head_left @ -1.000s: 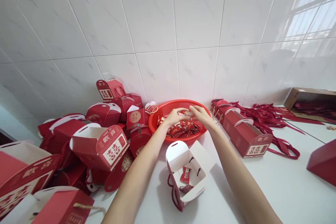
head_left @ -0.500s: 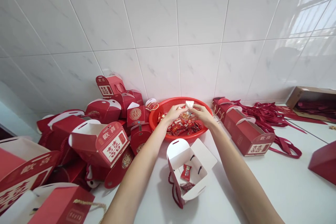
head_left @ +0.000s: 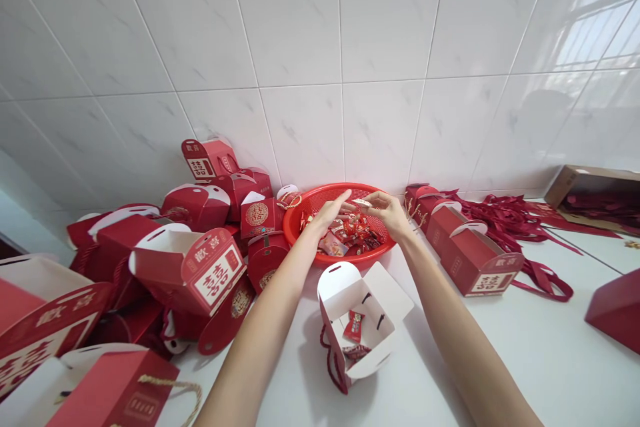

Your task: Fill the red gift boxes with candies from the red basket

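Packet [head_left: 361,203]: small and pale, pinched in the right hand above the right half of the red basket [head_left: 320,197], which stands at the table's back edge.
Packet's handling: probably very light, with a slick, crinkly wrapper; its contents cannot be seen. A fingertip hold at one end looks surest, since a hard squeeze might make it slip.
Loose candies [head_left: 356,232]: a heap in the basket, likely light, firm and slippery in their shiny wrappers; best picked up by the ends.
White-lined box [head_left: 338,283]: in front of the basket, flaps spread, a red candy [head_left: 354,325] inside. Its card walls look stiff but thin and easily creased; a side wall or the cord [head_left: 333,361] seems the place to take hold.
Right hand [head_left: 393,213]: thumb and fingers clamped on the packet, wrist over the basket's front right rim.
Left hand [head_left: 330,213]: fingers straight and apart, pointing towards the packet without touching it; nothing shows in its grasp, though the palm is hidden.
Forearms: both slant inward from the near side of the table [head_left: 540,353], one on each side of the box.
Table's left side: piled red boxes [head_left: 215,273].
Table's right side: more boxes [head_left: 473,260] and dark red ribbons [head_left: 543,277].
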Demonstrator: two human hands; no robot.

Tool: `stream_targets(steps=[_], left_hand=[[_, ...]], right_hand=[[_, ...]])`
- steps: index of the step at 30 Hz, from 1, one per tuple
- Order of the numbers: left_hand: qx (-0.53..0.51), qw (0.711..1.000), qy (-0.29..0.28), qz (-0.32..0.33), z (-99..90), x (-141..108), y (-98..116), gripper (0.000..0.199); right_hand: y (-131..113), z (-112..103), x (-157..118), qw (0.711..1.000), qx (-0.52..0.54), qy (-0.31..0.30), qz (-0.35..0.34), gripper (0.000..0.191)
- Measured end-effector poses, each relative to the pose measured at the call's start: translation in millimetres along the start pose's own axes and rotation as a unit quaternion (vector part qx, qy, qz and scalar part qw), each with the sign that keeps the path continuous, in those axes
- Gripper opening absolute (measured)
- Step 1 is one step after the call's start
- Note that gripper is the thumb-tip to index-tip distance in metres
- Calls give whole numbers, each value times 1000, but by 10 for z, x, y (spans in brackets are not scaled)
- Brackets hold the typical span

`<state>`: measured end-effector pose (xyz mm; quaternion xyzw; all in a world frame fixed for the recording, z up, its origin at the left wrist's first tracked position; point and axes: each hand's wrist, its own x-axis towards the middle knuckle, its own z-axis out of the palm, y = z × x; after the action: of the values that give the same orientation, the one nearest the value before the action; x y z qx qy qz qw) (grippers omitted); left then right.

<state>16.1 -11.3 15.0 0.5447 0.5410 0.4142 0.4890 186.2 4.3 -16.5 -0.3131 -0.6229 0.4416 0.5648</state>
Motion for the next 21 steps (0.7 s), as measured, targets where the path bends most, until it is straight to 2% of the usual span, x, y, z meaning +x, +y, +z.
stream_targets(steps=[2, 5, 8, 11, 13, 15, 18, 19, 21], left_hand=[[-20, 999, -28, -10, 4, -9, 8, 45], [-40, 997, -49, 42, 18, 30, -40, 26], [-4, 994, -13, 104, 16, 121, -115, 20], [51, 991, 8, 123, -34, 263, -172, 23], [130, 986, 21, 106, -108, 384, -198, 27], [254, 964, 33, 68, -211, 506, -223, 25], [368, 930, 11, 3, -368, 649, -277, 5], [384, 923, -3, -16, -404, 680, -299, 6], [419, 906, -29, -48, -444, 723, -343, 22]], right_hand=[[-9, 1, -4, 999, -36, 5, -29, 22], [6, -4, -1, 998, -49, -8, -43, 24], [61, -24, 13, 999, -24, -22, -2, 40], [119, -46, 35, 998, -37, 23, 51, 45], [138, -51, 49, 994, -58, 64, 69, 40], [141, -46, 58, 991, -71, 85, 76, 36], [138, -34, 65, 991, -80, 68, 80, 30], [141, -32, 66, 992, -82, 58, 81, 29], [153, -31, 70, 992, -87, 41, 82, 27]])
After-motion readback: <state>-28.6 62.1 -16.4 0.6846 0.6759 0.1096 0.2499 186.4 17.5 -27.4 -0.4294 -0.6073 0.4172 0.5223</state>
